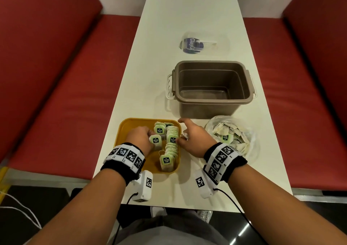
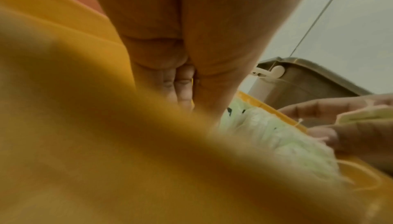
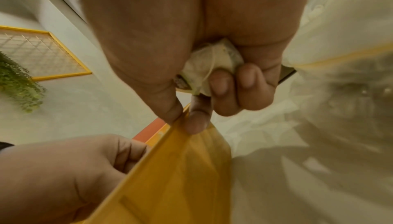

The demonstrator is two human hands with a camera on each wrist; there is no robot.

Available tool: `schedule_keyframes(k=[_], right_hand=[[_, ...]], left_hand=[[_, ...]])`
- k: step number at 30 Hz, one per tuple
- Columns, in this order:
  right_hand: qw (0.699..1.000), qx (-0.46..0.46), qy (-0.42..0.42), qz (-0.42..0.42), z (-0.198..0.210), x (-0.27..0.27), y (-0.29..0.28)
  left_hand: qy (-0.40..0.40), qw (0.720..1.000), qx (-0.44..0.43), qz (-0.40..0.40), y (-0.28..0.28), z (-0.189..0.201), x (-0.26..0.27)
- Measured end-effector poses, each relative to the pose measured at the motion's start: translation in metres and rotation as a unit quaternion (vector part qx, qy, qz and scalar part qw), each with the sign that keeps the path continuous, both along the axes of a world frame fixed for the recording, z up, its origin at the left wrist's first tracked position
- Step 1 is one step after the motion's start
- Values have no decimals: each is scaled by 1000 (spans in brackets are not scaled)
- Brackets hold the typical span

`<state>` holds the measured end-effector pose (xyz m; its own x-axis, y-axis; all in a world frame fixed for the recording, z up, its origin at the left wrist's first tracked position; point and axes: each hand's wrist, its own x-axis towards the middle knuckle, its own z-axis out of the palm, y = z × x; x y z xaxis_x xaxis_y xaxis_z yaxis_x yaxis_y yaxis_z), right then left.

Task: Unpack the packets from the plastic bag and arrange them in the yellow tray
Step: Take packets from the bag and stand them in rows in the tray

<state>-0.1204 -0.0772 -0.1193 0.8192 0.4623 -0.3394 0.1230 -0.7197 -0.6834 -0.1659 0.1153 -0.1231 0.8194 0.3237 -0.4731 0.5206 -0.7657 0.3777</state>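
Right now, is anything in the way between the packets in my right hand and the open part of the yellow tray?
Partly. The right hand holds packets at the yellow tray's right rim. The row of packets standing along that side and the left hand lie between it and the bare floor.

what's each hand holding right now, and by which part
Right hand grips a packet bunched in its palm under curled fingers. Left hand pinches another packet by its left edge.

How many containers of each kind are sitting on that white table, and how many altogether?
Yellow tray: 1
Brown tub: 1
Clear plastic bag of packets: 1
Clear lidded container at the far end: 1
Total: 4
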Motion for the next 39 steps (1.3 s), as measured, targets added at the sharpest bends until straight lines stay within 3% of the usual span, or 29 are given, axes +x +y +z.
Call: schedule_keyframes(k=[4,10,14,27,32,36,39], right_hand=[[1000,4,4,-3,-3,-1,-1],[1000,2,-1,0,-4,-2,-1],[1000,-1,-1,10,-2,0,-2],[999,-14,6,28,1,-2,0],[999,23,-4,-26,7,-1,-3],[998,40,-46,-26,13,-3,-5],[993,94,-58,-32,16,-6,-4]], left_hand=[[37,999,12,-17,-1,-10,-1],[-15,999,-6,32,-10,-17,10],[-7,998,6,60,-13,-22,10],[36,996,70,-39,-21,-19,7],[64,992,90,-64,-19,0,3],[11,997,61,-38,-13,25,-2],[-113,991,-44,-59,-12,42,-7]])
